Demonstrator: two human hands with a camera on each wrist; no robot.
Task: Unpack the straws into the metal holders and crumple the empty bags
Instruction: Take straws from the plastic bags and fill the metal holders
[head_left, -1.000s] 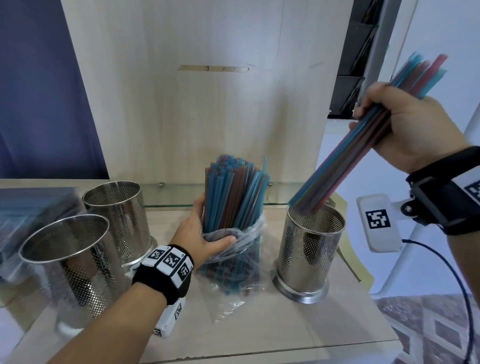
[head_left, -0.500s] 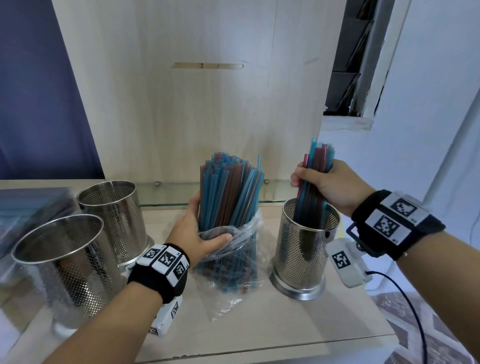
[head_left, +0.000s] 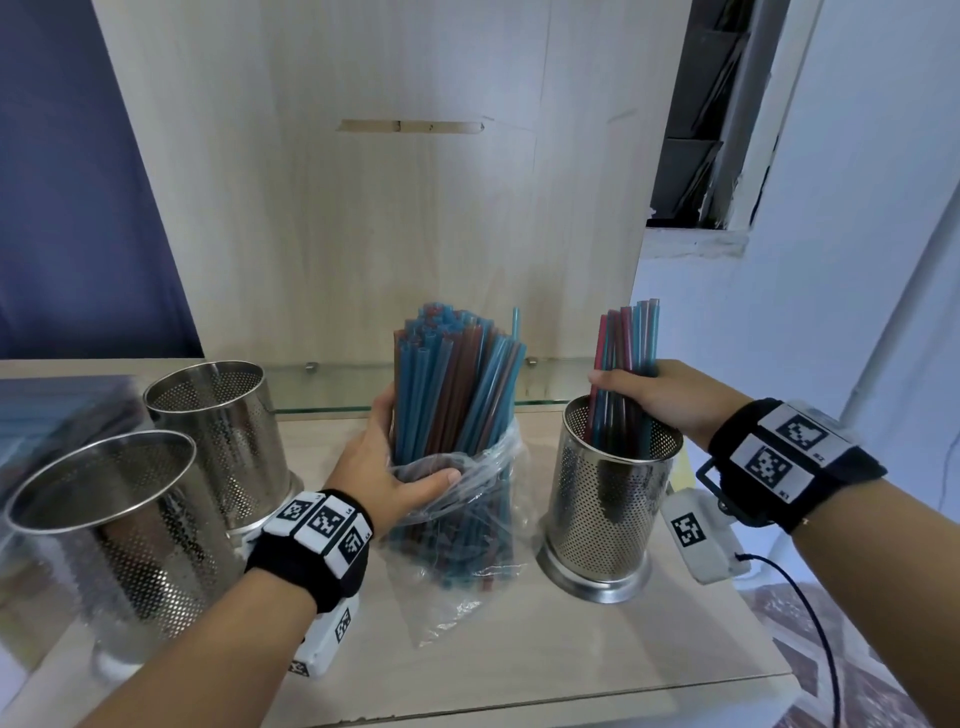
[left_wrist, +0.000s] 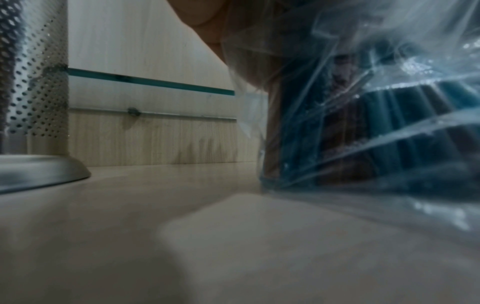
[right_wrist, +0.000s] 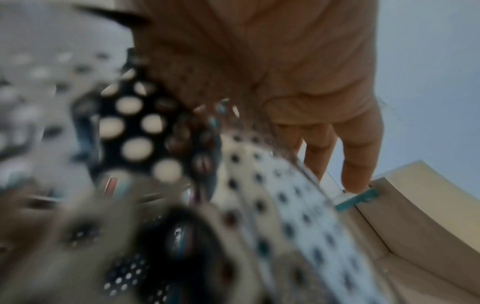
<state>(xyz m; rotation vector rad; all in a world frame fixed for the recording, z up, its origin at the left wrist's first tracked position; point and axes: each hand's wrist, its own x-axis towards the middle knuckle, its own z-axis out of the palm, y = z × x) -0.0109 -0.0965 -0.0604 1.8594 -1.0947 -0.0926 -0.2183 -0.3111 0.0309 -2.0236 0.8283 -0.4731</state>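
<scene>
The right hand has pushed its bunch of straws down into the metal holder, grip still tight; left hand holds the bag, lots left

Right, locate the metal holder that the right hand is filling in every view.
Head: the straw-filled holder stands right of centre, beside the straw bag.
Left wrist: not in it; the holder at the left edge is another one.
Right wrist: blurred perforated wall across the centre, under the right hand.
Shared landmark: glass shelf edge.
</scene>
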